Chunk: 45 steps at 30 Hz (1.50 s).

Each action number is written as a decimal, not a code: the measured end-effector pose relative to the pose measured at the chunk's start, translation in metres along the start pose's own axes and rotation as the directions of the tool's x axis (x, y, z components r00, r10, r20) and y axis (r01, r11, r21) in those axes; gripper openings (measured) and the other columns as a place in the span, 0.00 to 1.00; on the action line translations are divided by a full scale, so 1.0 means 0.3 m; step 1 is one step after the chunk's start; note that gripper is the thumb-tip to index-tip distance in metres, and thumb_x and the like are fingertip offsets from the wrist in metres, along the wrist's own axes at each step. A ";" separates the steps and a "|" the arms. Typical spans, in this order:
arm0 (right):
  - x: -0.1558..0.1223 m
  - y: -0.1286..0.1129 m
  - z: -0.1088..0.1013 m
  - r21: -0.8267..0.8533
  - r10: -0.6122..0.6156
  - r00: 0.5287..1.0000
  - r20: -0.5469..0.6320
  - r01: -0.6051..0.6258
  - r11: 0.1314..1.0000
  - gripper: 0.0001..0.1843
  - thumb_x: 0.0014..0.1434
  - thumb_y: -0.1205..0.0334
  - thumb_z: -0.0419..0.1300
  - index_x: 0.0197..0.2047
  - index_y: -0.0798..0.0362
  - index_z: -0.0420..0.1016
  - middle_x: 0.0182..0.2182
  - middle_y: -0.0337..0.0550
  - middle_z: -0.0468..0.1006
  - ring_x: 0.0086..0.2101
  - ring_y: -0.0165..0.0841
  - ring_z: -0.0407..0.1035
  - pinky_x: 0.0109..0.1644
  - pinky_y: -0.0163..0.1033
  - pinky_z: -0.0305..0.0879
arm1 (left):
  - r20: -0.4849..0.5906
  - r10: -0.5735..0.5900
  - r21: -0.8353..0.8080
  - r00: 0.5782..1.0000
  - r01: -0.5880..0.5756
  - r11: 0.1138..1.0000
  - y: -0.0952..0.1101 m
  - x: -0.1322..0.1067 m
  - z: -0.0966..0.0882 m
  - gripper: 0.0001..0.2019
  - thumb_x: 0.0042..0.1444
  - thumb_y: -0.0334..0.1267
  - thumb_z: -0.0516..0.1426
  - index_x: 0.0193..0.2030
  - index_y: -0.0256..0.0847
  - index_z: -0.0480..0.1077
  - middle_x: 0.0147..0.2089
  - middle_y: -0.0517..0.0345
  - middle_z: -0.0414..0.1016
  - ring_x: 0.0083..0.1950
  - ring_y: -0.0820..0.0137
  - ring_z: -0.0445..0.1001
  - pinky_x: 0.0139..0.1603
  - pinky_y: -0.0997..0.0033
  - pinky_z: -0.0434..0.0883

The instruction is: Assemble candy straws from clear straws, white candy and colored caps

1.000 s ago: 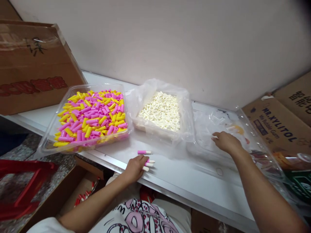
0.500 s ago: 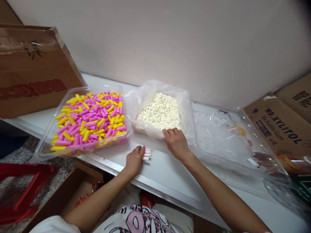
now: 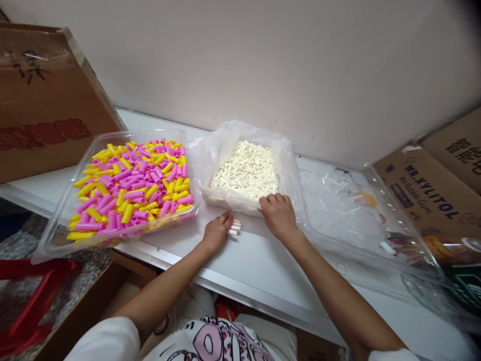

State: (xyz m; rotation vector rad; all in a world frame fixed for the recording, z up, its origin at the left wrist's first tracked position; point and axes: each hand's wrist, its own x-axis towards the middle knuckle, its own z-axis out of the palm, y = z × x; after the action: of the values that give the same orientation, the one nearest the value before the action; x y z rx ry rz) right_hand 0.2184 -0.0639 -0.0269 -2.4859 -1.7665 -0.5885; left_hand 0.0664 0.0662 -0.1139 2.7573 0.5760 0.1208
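My left hand (image 3: 216,232) lies on the white shelf (image 3: 263,260) with its fingers curled over a few pink-and-white capped pieces (image 3: 235,227). My right hand (image 3: 278,214) rests at the near edge of the plastic-lined tray of small white pieces (image 3: 248,170), fingers bent down onto the plastic; what they hold, if anything, is hidden. To the left stands a clear tray heaped with pink and yellow caps (image 3: 131,185).
A large clear plastic tray (image 3: 349,210) with scraps lies to the right. Cardboard boxes stand at the far left (image 3: 41,100) and far right (image 3: 432,190). A wall runs behind the shelf. A red stool (image 3: 33,296) sits lower left.
My right hand came from the clear tray on the right across to the near edge of the white-piece tray. My left hand gathered the capped pieces and slid slightly forward.
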 end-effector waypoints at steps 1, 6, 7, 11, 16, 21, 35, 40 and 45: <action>-0.011 -0.005 -0.030 0.051 0.004 0.999 -0.036 -0.002 0.999 0.12 0.60 0.60 0.57 0.46 0.56 0.72 0.41 0.53 0.75 0.41 0.43 0.64 0.43 0.44 0.55 | -0.027 -0.001 -0.010 1.000 0.001 1.000 -0.003 0.001 0.003 0.22 0.57 0.27 0.49 0.59 0.40 0.64 0.63 0.45 0.62 0.54 0.58 0.70 0.49 0.59 0.70; -0.090 0.201 -0.139 0.224 0.350 0.928 -0.130 -0.316 0.922 0.22 0.65 0.52 0.46 0.55 0.55 0.65 0.47 0.53 0.73 0.41 0.39 0.69 0.43 0.43 0.64 | -0.148 -0.026 -0.119 0.989 0.008 0.993 -0.038 -0.047 0.017 0.24 0.53 0.25 0.49 0.57 0.41 0.66 0.54 0.45 0.71 0.49 0.57 0.73 0.44 0.59 0.72; -0.108 0.280 -0.133 0.153 0.448 0.894 -0.020 -0.440 0.885 0.22 0.65 0.54 0.44 0.56 0.56 0.65 0.46 0.54 0.73 0.39 0.39 0.70 0.42 0.44 0.64 | -0.159 -0.035 -0.147 0.987 0.012 0.989 -0.046 -0.066 0.019 0.25 0.52 0.25 0.49 0.58 0.40 0.65 0.51 0.45 0.73 0.48 0.57 0.73 0.42 0.60 0.72; -0.177 0.536 -0.034 -0.258 0.538 0.649 0.538 -0.481 0.838 0.24 0.63 0.57 0.48 0.58 0.60 0.65 0.48 0.62 0.73 0.45 0.50 0.70 0.42 0.48 0.64 | -0.171 -0.075 -0.336 0.982 0.013 0.942 -0.040 -0.148 0.011 0.20 0.53 0.30 0.50 0.54 0.38 0.66 0.42 0.47 0.76 0.40 0.61 0.75 0.38 0.64 0.71; -0.207 0.584 0.040 -0.294 0.460 0.618 0.638 -0.357 0.887 0.19 0.62 0.63 0.48 0.50 0.61 0.72 0.46 0.60 0.76 0.46 0.45 0.70 0.44 0.44 0.64 | -0.109 -0.157 -0.654 0.982 0.048 0.755 0.026 -0.208 -0.044 0.12 0.59 0.44 0.50 0.38 0.40 0.70 0.29 0.60 0.73 0.32 0.71 0.71 0.34 0.74 0.67; -0.210 0.572 0.014 -0.294 0.506 0.587 0.631 -0.423 0.857 0.19 0.60 0.65 0.48 0.50 0.60 0.73 0.47 0.59 0.76 0.47 0.44 0.71 0.43 0.42 0.64 | 0.064 -0.308 -0.843 0.949 0.217 0.493 0.048 -0.207 -0.102 0.19 0.53 0.53 0.55 0.24 0.37 0.67 0.22 0.63 0.66 0.24 0.74 0.64 0.27 0.75 0.61; -0.161 0.561 0.004 -0.313 0.489 0.494 0.719 -0.398 0.862 0.24 0.52 0.68 0.54 0.54 0.58 0.70 0.52 0.59 0.73 0.49 0.46 0.69 0.43 0.44 0.62 | 0.197 -0.142 -0.880 0.970 0.239 0.410 0.094 -0.226 -0.238 0.22 0.50 0.55 0.57 0.33 0.34 0.73 0.23 0.64 0.60 0.23 0.78 0.54 0.23 0.77 0.53; -0.167 0.541 -0.015 -0.312 0.443 0.525 0.727 -0.322 0.894 0.20 0.52 0.69 0.53 0.49 0.61 0.73 0.50 0.62 0.73 0.49 0.49 0.68 0.48 0.49 0.60 | 0.226 -0.163 -0.873 0.960 0.274 0.403 0.079 -0.243 -0.269 0.23 0.50 0.57 0.57 0.32 0.34 0.71 0.24 0.60 0.65 0.21 0.78 0.58 0.20 0.77 0.55; -0.187 0.529 -0.020 -0.332 0.448 0.581 0.680 -0.300 0.894 0.21 0.56 0.70 0.50 0.53 0.63 0.69 0.50 0.63 0.72 0.50 0.48 0.67 0.48 0.48 0.60 | 0.267 -0.125 -0.887 0.956 0.294 0.355 0.104 -0.237 -0.304 0.22 0.49 0.56 0.58 0.34 0.35 0.70 0.25 0.59 0.70 0.19 0.77 0.63 0.18 0.77 0.59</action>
State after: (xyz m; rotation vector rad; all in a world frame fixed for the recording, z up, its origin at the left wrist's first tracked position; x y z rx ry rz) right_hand 0.3466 -0.1720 -0.0099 -3.4082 -1.2172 0.4122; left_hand -0.0003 0.0370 -0.0186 1.5223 0.5669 0.1165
